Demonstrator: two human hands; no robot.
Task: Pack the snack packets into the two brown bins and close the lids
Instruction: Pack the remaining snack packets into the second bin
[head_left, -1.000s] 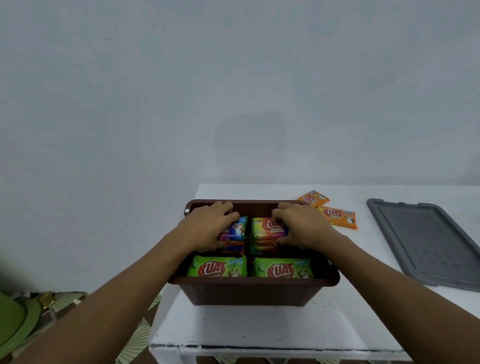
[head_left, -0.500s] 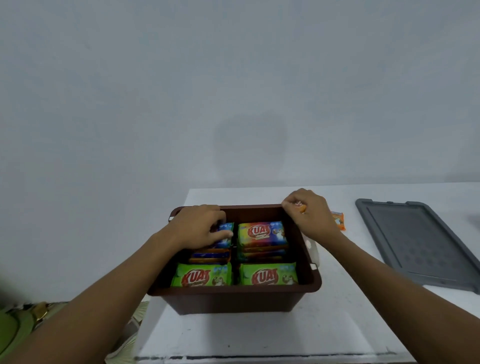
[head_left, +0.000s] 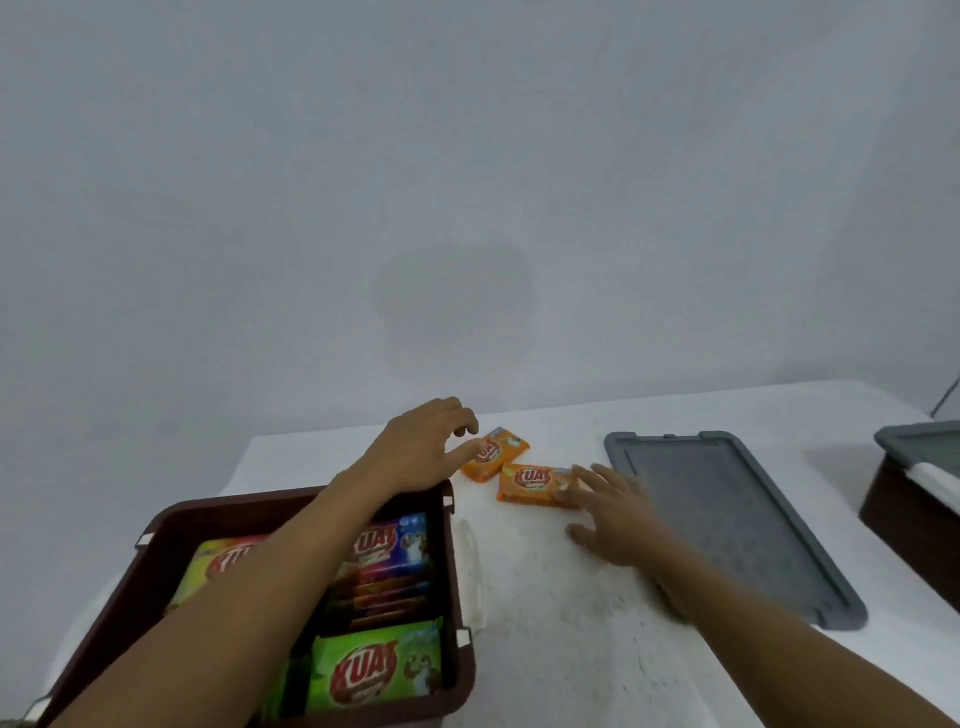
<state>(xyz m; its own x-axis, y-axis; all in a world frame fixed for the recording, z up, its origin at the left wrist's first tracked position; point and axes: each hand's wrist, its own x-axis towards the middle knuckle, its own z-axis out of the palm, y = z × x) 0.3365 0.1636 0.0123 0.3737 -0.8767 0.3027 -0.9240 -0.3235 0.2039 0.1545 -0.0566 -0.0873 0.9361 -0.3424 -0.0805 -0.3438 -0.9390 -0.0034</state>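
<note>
A brown bin (head_left: 460, 597) stands at the lower left, filled with several snack packets, among them a green one (head_left: 379, 667) and a blue one (head_left: 395, 540). Two orange packets lie on the white table right of the bin: the far one (head_left: 501, 453) and the near one (head_left: 535, 483). My left hand (head_left: 421, 452) reaches over the bin's far right corner, fingers spread, thumb touching the far orange packet. My right hand (head_left: 613, 512) lies open on the table with fingertips on the near orange packet. A second brown bin (head_left: 904, 525) with a grey lid (head_left: 919, 447) shows at the right edge.
A loose grey lid (head_left: 727, 519) lies flat on the white table (head_left: 571, 623) just right of my right hand. A pale wall rises behind the table. The table's left edge runs close to the bin.
Both hands have left the bin and moved right to the two orange packets. The view has swung right, bringing the second bin into sight.
</note>
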